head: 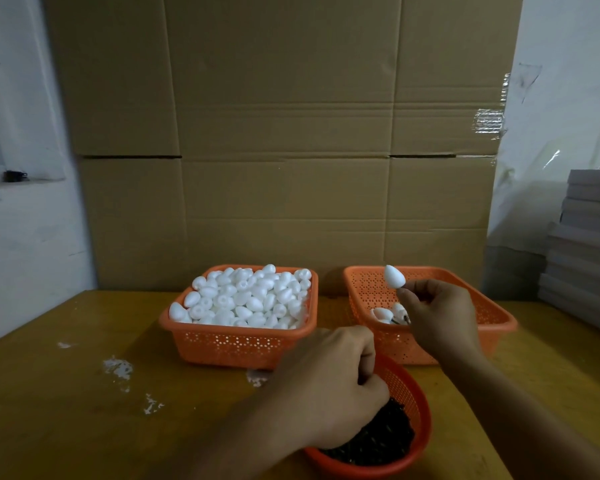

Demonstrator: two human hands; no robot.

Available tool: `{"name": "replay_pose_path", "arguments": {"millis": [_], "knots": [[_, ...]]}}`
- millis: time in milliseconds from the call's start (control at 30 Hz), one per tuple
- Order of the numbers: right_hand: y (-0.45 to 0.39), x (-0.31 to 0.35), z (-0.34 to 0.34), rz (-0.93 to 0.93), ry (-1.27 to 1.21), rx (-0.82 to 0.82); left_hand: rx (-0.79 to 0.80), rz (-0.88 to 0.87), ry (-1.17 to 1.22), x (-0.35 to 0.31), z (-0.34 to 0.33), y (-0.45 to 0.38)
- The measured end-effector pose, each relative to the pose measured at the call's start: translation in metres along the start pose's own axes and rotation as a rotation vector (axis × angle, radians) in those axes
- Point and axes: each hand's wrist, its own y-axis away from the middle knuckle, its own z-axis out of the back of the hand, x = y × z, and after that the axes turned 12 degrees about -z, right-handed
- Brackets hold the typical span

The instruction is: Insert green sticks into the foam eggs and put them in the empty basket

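Note:
An orange square basket (187,336) at centre left is heaped with white foam eggs (246,296). A second orange basket (492,310) to its right holds a few eggs (383,314) with dark sticks in them. My right hand (440,315) is raised over that basket and pinches a foam egg (394,275) from below; whether a stick is in it is hidden by the fingers. My left hand (329,386) reaches into a round orange basket (418,410) of dark green sticks (381,438), fingers curled among them.
A wooden table (84,410) carries white foam crumbs (118,368) at the left. A large cardboard sheet (284,133) stands behind the baskets. Stacked grey boards (582,244) sit at the right edge.

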Motion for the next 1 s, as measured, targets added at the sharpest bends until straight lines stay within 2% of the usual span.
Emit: {"name": "replay_pose_path", "arguments": {"millis": [200,1000], "knots": [[-0.017,-0.009,-0.003,-0.073,0.324,-0.003,0.002,-0.014,0.016,0.003,-0.001,-0.001],[-0.064,-0.020,-0.023,-0.240,0.658,0.020,-0.041,-0.041,0.029,0.009,0.000,-0.003]]}}
